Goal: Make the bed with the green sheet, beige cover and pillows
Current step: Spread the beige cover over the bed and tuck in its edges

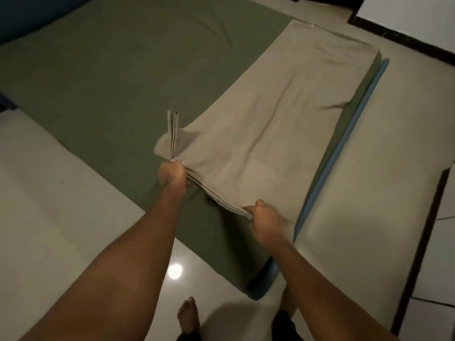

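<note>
— Where is the beige cover (pixel 270 114)?

— On the bed (pixel 344 153). It lies folded in a long band over the green sheet (pixel 98 77) and runs from the middle of the view out toward one o'clock. Its far end reaches the bed's far corner, and its near end is lifted off the sheet.

— Who has hold of it?

— Both hands. The left hand (pixel 172 174) is close to the centre, at about eight o'clock. Its fingers (pixel 176 165) are clamped round the bunched near corner, and a narrow doubled strip of cloth stands up out of the fist toward twelve. The right hand (pixel 264 221), at five o'clock, is closed on the same near edge and pinches the layered hem. That hem stretches taut between the two fists.

— And the sheet?

— It is spread flat across the bed, filling the view from nine to twelve o'clock, with a few creases near twelve. The bed's blue edge shows along the three o'clock side of the cover.

— Anything else?

— There is pale glossy floor (pixel 49 205) at seven o'clock, a bright light spot (pixel 175 271) on it toward six, and a bare foot (pixel 188 316) at six.
</note>
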